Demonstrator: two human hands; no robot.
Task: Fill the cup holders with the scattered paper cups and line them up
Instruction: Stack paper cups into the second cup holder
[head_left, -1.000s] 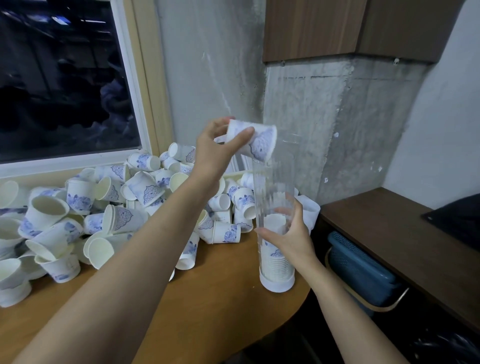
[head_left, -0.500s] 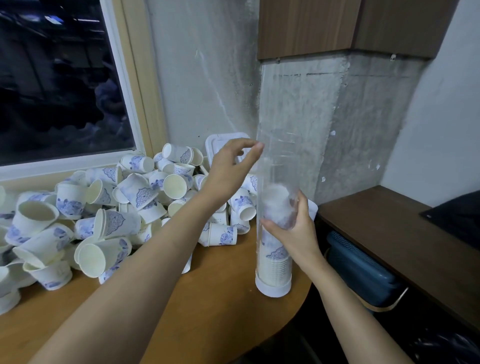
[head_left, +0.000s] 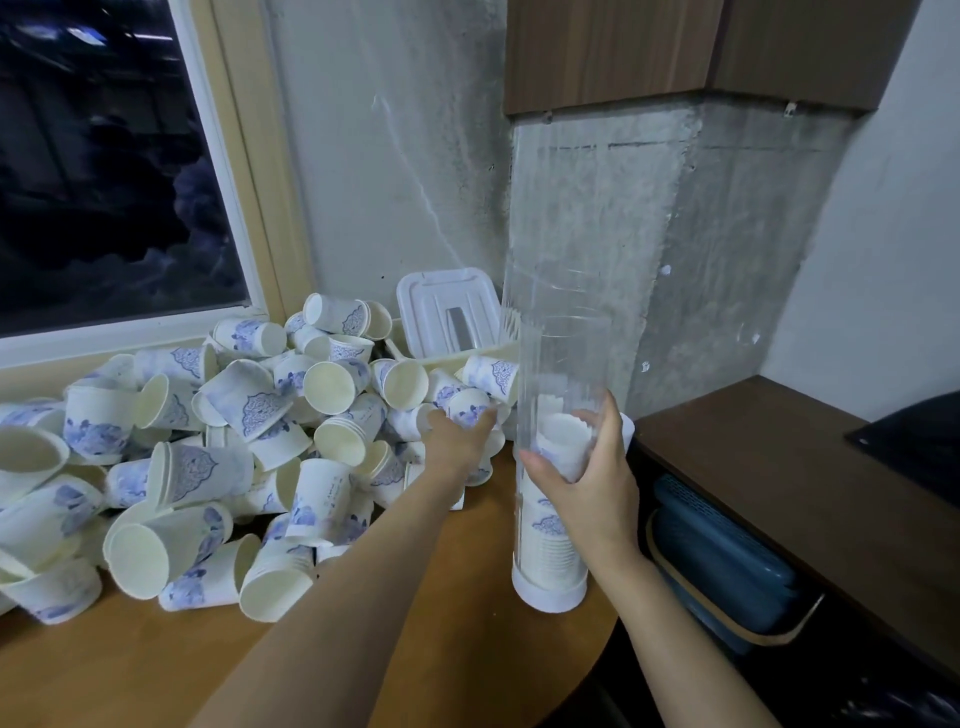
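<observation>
Step in hand: picking the next cup for the holder.
Clear cup holder (head_left: 561, 338) upright near the table (head_left: 363, 654) edge, nested stack in its lower part; right hand (head_left: 589, 491) wrapped round it. Left hand (head_left: 457, 439) touches a cup (head_left: 470, 410) in the pile (head_left: 234, 415); cannot tell if gripped. Next, probably: secure the cup, lift it, orient it, drop it in the top.

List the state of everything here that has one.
cup holder, upright on the table, partly filled.
stacked cups, nested inside the holder's lower part.
loose cups, heaped, mostly tipped over.
left hand, fingers round one paper cup in the heap.
right hand, grips the holder.
white box, lid up.
</observation>
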